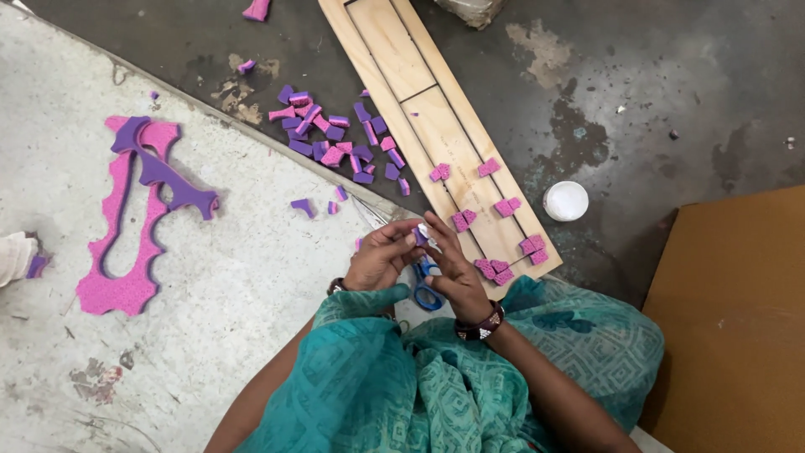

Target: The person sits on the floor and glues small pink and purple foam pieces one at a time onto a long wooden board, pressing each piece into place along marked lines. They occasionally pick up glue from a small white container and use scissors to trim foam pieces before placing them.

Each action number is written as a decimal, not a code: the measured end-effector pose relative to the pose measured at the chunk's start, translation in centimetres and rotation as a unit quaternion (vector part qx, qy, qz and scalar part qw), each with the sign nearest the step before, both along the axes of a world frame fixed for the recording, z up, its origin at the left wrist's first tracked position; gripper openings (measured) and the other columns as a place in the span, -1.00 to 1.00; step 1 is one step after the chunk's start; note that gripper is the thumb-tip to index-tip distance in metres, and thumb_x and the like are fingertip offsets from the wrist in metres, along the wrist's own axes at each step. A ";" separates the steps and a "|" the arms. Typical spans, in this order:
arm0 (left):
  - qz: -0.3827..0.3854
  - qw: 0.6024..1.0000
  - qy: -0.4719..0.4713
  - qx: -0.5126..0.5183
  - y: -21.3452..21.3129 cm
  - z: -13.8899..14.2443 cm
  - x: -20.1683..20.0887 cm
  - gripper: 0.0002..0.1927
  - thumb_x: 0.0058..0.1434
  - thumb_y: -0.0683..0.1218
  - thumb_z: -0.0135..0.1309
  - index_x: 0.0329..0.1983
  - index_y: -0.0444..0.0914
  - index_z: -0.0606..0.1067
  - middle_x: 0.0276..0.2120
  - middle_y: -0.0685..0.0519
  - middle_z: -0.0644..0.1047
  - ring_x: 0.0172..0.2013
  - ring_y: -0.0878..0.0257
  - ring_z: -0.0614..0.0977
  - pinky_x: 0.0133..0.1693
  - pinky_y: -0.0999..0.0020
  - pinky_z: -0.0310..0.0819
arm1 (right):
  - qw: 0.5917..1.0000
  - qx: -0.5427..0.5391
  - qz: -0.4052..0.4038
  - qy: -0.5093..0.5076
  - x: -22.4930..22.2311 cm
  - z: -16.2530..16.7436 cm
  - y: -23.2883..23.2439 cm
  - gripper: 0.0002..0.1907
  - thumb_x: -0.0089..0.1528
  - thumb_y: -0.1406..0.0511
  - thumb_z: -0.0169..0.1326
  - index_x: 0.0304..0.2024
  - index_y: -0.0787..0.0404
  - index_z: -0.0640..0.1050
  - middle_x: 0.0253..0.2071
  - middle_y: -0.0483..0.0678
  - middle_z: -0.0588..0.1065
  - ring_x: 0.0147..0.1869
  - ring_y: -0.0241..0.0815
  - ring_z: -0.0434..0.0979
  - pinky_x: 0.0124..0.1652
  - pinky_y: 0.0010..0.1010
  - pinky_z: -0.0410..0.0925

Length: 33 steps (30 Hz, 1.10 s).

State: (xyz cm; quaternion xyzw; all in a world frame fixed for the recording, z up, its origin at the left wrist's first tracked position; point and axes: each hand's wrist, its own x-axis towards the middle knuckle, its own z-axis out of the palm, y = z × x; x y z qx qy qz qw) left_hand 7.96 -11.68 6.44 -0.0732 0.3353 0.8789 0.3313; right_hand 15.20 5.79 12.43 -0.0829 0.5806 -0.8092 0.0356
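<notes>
Hands meet at the centre of the frame: the left hand [381, 256] and the right hand [453, 268] press together, fingertips pinched on a small purple foam piece [422, 236] held between them. Just below the hands, blue-handled scissors [426, 289] lie partly hidden; whether the right hand touches them cannot be told. A teal patterned scarf [436, 377] fills the lower middle of the frame.

Right of the hands, a long wooden board [419, 92] runs diagonally to the top centre, carrying several pink foam pairs [507, 206] along its lower end. A round white lid [566, 200] sits on the dark floor [671, 75] just right of the board. Above and left of the hands lies a heap of pink and purple foam bits [335, 134]. At the left, on the pale concrete slab [226, 302], rests a large pink and purple foam cutout [138, 210]. Brown cardboard [738, 319] covers the lower right.
</notes>
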 end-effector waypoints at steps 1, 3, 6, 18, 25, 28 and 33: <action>0.000 1.000 -0.009 -0.001 0.3 -0.1 0.2 -0.68 0.34 -0.28 0.07 0.16 -0.39 0.51 -0.07 -0.03 0.60 -0.09 0.19 0.65 0.00 0.27 0.58 | 0.999 0.028 -0.009 0.015 -0.1 0.2 -0.2 -0.16 0.12 0.50 0.01 0.49 0.14 0.23 0.62 0.01 -0.07 0.70 -0.03 -0.09 0.51 -0.08 0.02; 0.001 1.000 -0.018 -0.003 0.5 -0.2 0.3 -0.68 0.34 -0.27 0.07 0.15 -0.38 0.51 -0.08 -0.02 0.61 -0.09 0.19 0.65 0.00 0.29 0.58 | 0.983 0.167 -0.052 0.063 -0.1 0.7 -0.4 -0.16 0.09 0.51 0.01 0.46 0.13 0.26 0.59 0.04 -0.02 0.68 0.05 -0.08 0.50 -0.05 0.01; 0.002 1.000 -0.022 -0.008 0.5 -0.4 0.5 -0.69 0.34 -0.27 0.07 0.15 -0.39 0.52 -0.09 -0.03 0.61 -0.09 0.19 0.65 -0.01 0.30 0.57 | 0.875 0.441 -0.140 0.143 0.5 1.4 -0.6 -0.19 0.06 0.52 0.00 0.40 0.11 0.34 0.55 0.13 0.09 0.66 0.21 -0.04 0.50 0.02 -0.01; 0.009 1.000 -0.017 -0.003 -0.1 -0.5 1.0 -0.67 0.36 -0.26 0.06 0.18 -0.40 0.52 -0.13 -0.04 0.62 -0.12 0.21 0.64 -0.02 0.32 0.57 | 0.850 0.466 -0.185 0.159 0.9 2.0 0.4 -0.38 0.11 0.49 0.07 0.25 0.09 0.49 0.51 0.16 0.15 0.66 0.30 -0.03 0.50 0.11 0.00; 0.000 0.999 -0.032 0.006 0.0 -0.6 1.1 -0.69 0.36 -0.27 0.06 0.16 -0.39 0.52 -0.09 0.00 0.62 -0.10 0.23 0.63 -0.02 0.33 0.56 | 0.851 0.468 -0.147 0.185 0.3 1.6 -0.6 -0.31 0.09 0.49 0.06 0.30 0.02 0.48 0.51 0.18 0.15 0.64 0.31 -0.02 0.49 0.08 -0.01; 0.005 0.999 -0.016 0.034 -0.2 -0.7 1.2 -0.70 0.38 -0.26 0.05 0.17 -0.40 0.52 -0.11 -0.03 0.61 -0.10 0.21 0.64 -0.01 0.31 0.57 | 0.858 0.446 -0.149 0.207 1.1 1.5 -0.6 -0.33 0.08 0.50 0.05 0.25 -0.05 0.52 0.51 0.13 0.19 0.66 0.27 0.02 0.52 0.07 0.00; -0.008 0.999 -0.033 0.029 -0.5 -1.1 1.3 -0.69 0.37 -0.25 0.04 0.17 -0.39 0.52 -0.10 -0.04 0.62 -0.11 0.20 0.64 -0.02 0.33 0.55 | 0.873 0.414 -0.167 0.197 1.3 1.1 -0.2 -0.35 0.15 0.49 0.04 0.30 0.05 0.46 0.51 0.18 0.17 0.65 0.31 0.01 0.51 0.10 0.00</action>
